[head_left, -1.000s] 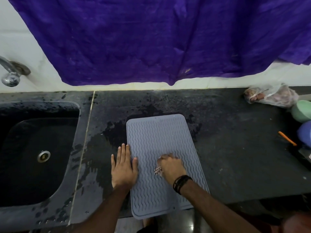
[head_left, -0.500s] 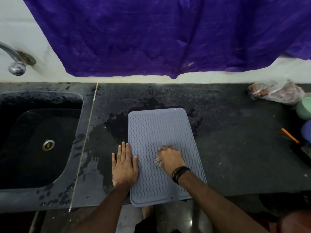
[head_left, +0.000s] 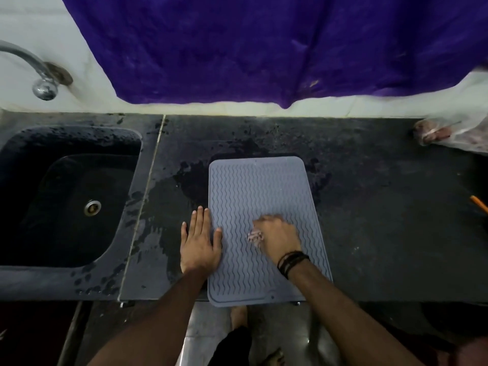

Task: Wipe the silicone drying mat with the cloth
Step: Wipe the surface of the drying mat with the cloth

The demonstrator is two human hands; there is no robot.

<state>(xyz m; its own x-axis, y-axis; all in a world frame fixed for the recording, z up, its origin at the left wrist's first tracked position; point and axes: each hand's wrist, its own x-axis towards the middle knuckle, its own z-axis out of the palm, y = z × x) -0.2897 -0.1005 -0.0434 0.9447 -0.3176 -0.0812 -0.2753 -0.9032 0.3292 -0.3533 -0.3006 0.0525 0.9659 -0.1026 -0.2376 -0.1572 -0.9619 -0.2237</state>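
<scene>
Head camera, kitchen counter: I see the grey silicone drying mat [head_left: 257, 196] lying flat on the dark wet countertop [head_left: 369, 220], right of the black sink [head_left: 66, 196], its near edge hanging just past the counter's front. Wavy ridges cover its surface inside a raised rim with rounded corners. My left hand [head_left: 200, 240] lies flat, fingers straight, across the mat's left edge, thumb on the ridges. My right hand [head_left: 277, 236], blurred, fingers curled, grips a small pale bunched cloth [head_left: 254, 236] pressed to the mat's middle. A purple curtain [head_left: 264, 48] hangs over the white wall behind; a chrome tap [head_left: 39, 75] stands above the sink.
</scene>
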